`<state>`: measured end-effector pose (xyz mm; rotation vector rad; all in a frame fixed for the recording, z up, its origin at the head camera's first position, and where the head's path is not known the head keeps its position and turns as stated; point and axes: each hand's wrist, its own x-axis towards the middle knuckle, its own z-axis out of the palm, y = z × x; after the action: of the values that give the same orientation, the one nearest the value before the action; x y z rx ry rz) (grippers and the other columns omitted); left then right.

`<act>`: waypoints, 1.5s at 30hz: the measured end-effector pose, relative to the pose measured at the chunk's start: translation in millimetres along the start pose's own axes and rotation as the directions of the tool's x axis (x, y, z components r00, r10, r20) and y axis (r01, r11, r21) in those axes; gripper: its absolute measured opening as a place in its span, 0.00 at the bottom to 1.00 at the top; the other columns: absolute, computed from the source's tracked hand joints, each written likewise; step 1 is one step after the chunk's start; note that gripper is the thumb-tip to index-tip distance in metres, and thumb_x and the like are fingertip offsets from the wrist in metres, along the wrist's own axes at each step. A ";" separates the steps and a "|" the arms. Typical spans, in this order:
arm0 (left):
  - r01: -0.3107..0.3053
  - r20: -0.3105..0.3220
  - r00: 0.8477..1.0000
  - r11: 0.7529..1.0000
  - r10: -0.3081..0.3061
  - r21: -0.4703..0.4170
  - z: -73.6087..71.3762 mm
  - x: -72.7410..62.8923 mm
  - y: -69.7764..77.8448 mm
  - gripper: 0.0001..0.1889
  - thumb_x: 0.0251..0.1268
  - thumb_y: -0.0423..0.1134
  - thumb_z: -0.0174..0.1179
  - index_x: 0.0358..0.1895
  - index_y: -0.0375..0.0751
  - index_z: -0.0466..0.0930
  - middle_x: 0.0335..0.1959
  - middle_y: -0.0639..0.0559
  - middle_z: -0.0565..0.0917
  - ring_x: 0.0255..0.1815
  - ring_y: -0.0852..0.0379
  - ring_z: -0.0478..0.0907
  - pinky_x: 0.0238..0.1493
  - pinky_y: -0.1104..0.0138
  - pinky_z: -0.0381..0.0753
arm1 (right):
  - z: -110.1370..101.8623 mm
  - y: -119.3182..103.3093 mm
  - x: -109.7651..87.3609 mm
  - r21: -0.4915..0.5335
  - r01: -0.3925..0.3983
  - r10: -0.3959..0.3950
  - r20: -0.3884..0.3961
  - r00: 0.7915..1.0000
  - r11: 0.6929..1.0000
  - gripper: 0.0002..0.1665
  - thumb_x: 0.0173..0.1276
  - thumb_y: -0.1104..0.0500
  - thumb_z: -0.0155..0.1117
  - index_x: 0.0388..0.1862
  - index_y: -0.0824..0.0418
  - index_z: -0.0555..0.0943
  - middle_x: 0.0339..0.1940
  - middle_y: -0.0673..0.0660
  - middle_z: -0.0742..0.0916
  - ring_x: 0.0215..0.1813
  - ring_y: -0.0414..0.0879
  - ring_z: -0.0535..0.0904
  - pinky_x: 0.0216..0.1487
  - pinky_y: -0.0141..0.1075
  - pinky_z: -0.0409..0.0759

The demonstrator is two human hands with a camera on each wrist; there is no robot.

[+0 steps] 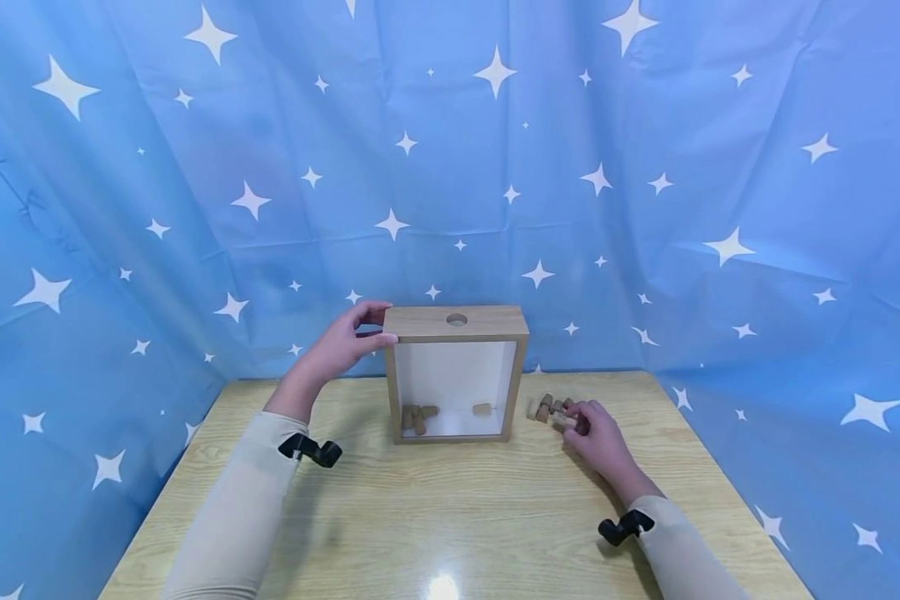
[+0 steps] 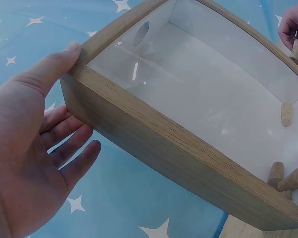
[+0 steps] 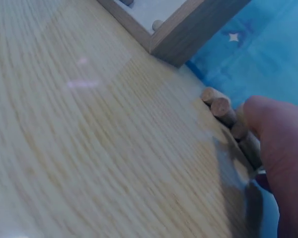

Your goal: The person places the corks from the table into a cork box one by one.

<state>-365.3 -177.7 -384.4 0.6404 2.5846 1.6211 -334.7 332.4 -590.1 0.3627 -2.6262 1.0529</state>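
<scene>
A wooden box point(image 1: 456, 323) with a clear front and a round hole in its top stands upright on the table. My left hand point(image 1: 345, 337) grips its upper left corner, with the thumb on the front edge and fingers round the side. Inside, several corks point(image 2: 290, 179) lie at the bottom left, and a single cork point(image 2: 286, 114) rests at the bottom right. Right of the box, my right hand point(image 1: 598, 433) pinches a cork point(image 2: 295, 49) over a small group of loose corks point(image 1: 544, 408). In the right wrist view, the hand hides part of that group.
The light wood-grain table point(image 1: 450, 508) ends just behind the box. A blue curtain point(image 1: 450, 167) with white stars hangs behind and at both sides. Black wrist mounts point(image 1: 310, 450) sit on both sleeves.
</scene>
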 end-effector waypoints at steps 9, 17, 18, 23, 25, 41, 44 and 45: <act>-0.001 0.002 1.000 1.000 0.001 -0.004 -0.4 0.4 0.0 0.39 0.75 0.56 0.74 0.83 0.51 0.70 0.75 0.43 0.73 0.80 0.39 0.71 0.71 0.41 0.79 | -3.6 -9.3 2.3 0.043 -0.002 0.003 -0.031 1.000 0.999 0.16 0.71 0.69 0.72 0.57 0.64 0.86 0.40 0.56 0.78 0.38 0.47 0.73 0.38 0.37 0.75; -0.005 -0.003 1.000 1.000 0.005 -0.001 -0.3 -0.3 -1.5 0.38 0.76 0.55 0.74 0.83 0.51 0.70 0.75 0.43 0.73 0.80 0.39 0.71 0.71 0.41 0.79 | -11.8 -30.6 5.5 0.096 -0.022 0.025 -0.037 0.999 0.995 0.17 0.70 0.69 0.72 0.57 0.63 0.87 0.42 0.57 0.78 0.41 0.48 0.74 0.38 0.33 0.78; -0.005 -0.004 1.000 1.000 0.005 0.000 -0.4 -0.4 -1.8 0.38 0.76 0.55 0.74 0.83 0.51 0.70 0.75 0.43 0.73 0.80 0.39 0.71 0.71 0.41 0.79 | -13.0 -33.5 5.9 0.096 -0.020 0.024 -0.039 0.999 0.995 0.17 0.70 0.70 0.72 0.57 0.63 0.87 0.42 0.57 0.78 0.41 0.48 0.75 0.38 0.33 0.79; -0.004 -0.005 1.000 1.000 0.004 -0.003 -0.9 -0.7 -1.8 0.38 0.76 0.55 0.74 0.83 0.51 0.70 0.75 0.43 0.73 0.80 0.39 0.71 0.70 0.41 0.80 | -17.9 -47.9 8.1 0.083 0.042 -0.036 -0.076 0.996 0.996 0.18 0.68 0.72 0.72 0.56 0.66 0.87 0.40 0.57 0.80 0.40 0.47 0.76 0.38 0.31 0.80; -0.004 -0.006 1.000 1.000 0.003 -0.005 -1.0 -0.9 -1.6 0.38 0.76 0.54 0.73 0.83 0.51 0.70 0.75 0.43 0.73 0.80 0.39 0.71 0.70 0.41 0.80 | -20.3 -54.0 9.5 0.064 0.084 -0.077 -0.097 0.992 0.994 0.17 0.68 0.73 0.73 0.55 0.66 0.88 0.39 0.57 0.80 0.39 0.47 0.77 0.37 0.31 0.79; -0.001 0.001 1.000 1.000 0.001 -0.001 -1.4 0.6 -3.3 0.38 0.75 0.56 0.74 0.82 0.51 0.71 0.74 0.44 0.74 0.81 0.37 0.69 0.71 0.40 0.79 | -60.9 -101.8 29.5 0.035 0.257 -0.246 -0.191 0.950 0.966 0.13 0.74 0.70 0.74 0.55 0.62 0.89 0.38 0.52 0.86 0.37 0.41 0.81 0.40 0.32 0.84; -0.005 0.002 1.000 1.000 0.005 -0.006 -1.0 0.1 -1.5 0.38 0.75 0.56 0.74 0.82 0.50 0.70 0.75 0.43 0.74 0.82 0.34 0.68 0.71 0.40 0.78 | -71.4 -110.8 36.4 0.033 0.291 -0.278 -0.212 0.937 0.956 0.13 0.73 0.72 0.74 0.54 0.63 0.89 0.38 0.52 0.85 0.37 0.41 0.80 0.39 0.27 0.81; -0.008 0.003 1.000 1.000 0.008 -0.004 -0.8 -0.3 -0.7 0.39 0.76 0.55 0.74 0.83 0.50 0.70 0.75 0.42 0.73 0.82 0.33 0.67 0.72 0.40 0.78 | -74.8 -114.6 38.7 0.030 0.302 -0.288 -0.217 0.933 0.953 0.13 0.73 0.72 0.74 0.54 0.63 0.89 0.38 0.52 0.85 0.37 0.41 0.80 0.39 0.26 0.80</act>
<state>-365.4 -178.9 -384.7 0.6537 2.5795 1.6259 -319.5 299.7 -452.5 0.6042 -2.2676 1.0124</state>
